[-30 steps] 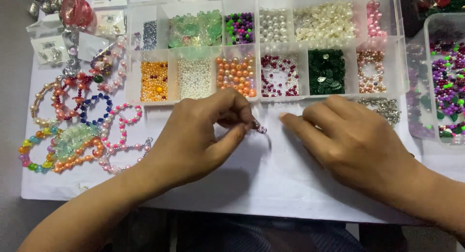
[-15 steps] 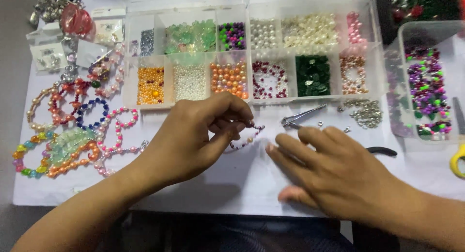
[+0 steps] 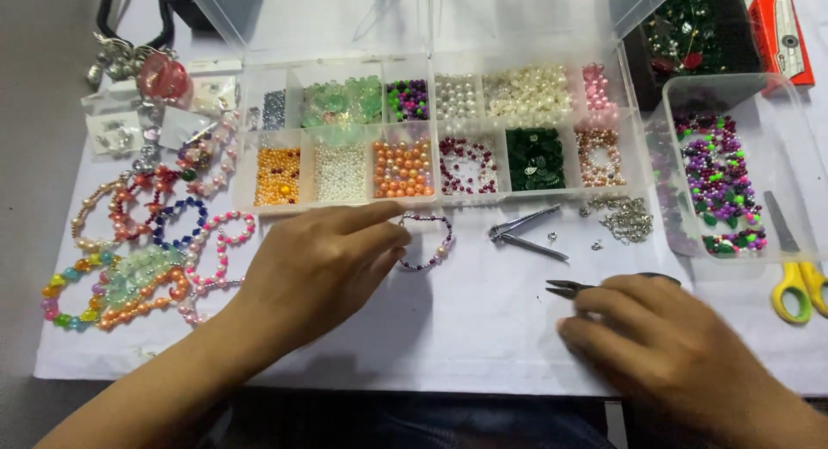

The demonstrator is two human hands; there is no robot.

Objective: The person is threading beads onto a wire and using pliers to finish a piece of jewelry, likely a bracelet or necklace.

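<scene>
The left hand [image 3: 323,259] pinches a beaded bracelet [image 3: 429,242] lying on the tabletop [image 3: 466,328], just near the clear bead box [image 3: 444,125] with compartments of orange, white, green, red and pink beads. The right hand [image 3: 664,345] closes its fingers on pliers [image 3: 565,287]. A tray [image 3: 733,169] at right holds purple and green beads.

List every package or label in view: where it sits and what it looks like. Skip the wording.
Red box: top right corner, flat carton, red with white side and dark print.
Small bags: far left above the bracelets, clear packets with white cards and small metal pieces.
No screens or signs.
</scene>
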